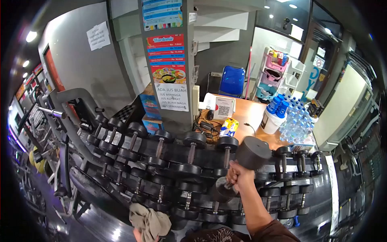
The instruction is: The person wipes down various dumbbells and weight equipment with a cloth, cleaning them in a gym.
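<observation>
My right hand (238, 176) is closed around the handle of a black dumbbell (252, 153), which is lifted and tilted above the rack, its big round head toward the upper right. Low at the bottom edge, my left hand (139, 234) is mostly hidden under a crumpled grey-brown cloth (150, 222) that it holds. A long rack (173, 155) with several rows of black dumbbells stretches across the middle, just beyond both hands.
A grey pillar (167, 60) with menu posters stands behind the rack. A wooden desk (246, 115) carries a white bucket, several water bottles (296, 121) and a QR sign. A blue chair (231, 80) and a pink shelf stand farther back. Gym machines (52, 133) are at the left.
</observation>
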